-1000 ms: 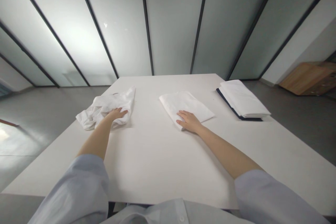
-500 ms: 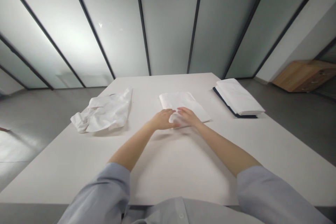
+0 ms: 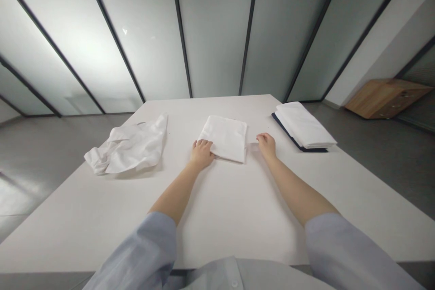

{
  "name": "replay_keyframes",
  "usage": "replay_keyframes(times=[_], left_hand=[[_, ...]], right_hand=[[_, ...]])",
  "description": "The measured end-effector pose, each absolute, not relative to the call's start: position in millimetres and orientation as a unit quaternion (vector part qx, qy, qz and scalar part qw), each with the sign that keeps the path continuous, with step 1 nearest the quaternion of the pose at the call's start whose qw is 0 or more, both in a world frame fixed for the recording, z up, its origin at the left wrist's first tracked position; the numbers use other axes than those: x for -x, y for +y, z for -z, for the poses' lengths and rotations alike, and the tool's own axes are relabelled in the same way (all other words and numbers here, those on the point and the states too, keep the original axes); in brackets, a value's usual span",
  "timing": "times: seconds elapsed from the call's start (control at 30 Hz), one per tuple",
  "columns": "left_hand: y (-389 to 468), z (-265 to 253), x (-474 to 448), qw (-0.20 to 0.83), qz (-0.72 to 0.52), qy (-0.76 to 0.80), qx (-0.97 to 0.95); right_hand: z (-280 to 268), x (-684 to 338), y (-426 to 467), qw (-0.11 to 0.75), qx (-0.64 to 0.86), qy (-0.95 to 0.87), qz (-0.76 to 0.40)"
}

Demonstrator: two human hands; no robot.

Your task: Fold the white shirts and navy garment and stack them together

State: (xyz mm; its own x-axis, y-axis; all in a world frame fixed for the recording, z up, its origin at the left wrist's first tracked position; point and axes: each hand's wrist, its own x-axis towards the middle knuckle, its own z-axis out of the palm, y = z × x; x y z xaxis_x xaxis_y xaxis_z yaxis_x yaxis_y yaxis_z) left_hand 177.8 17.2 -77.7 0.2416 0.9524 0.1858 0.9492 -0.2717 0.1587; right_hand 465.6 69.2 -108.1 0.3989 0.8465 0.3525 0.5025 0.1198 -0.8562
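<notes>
A white cloth folded into a flat rectangle (image 3: 227, 138) lies in the middle of the table, slightly turned. My left hand (image 3: 203, 153) is at its near left corner, fingers over the top and thumb by the front edge, closed on the fabric. Just to the right of the cloth, apart from it, my right hand (image 3: 267, 146) hovers low over the table. Its fingers are curled together, and I see nothing in them.
On the white table (image 3: 234, 217), a crumpled white garment (image 3: 136, 145) lies at the left. A stack of folded white cloth (image 3: 304, 124) rests on a dark blue folded piece (image 3: 295, 140) at the right. Behind are frosted glass panels (image 3: 214, 31) and a wooden cabinet (image 3: 387, 97).
My hands have moved apart, the left to the cloth's left corner, the right out past its right side. The cloth has turned, and its right part now reaches less far right.
</notes>
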Motion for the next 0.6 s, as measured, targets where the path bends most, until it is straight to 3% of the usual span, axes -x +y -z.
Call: replay_keyframes(times=[0.17,0.4,0.5,0.6], left_hand=[[25,86,-180,0.084,-0.172,0.623,-0.758],[51,86,-161,0.424,-0.460,0.638,-0.450],[59,88,-150,0.460,-0.521,0.615,-0.372],[63,90,-141,0.420,-0.608,0.610,-0.286]], right_hand=[[103,-445,57,0.472,0.614,-0.617,-0.142],[99,-442,54,0.414,0.586,-0.691,-0.081],[103,-439,55,0.338,0.548,-0.763,-0.060],[109,-432,54,0.207,0.523,-0.824,-0.071]])
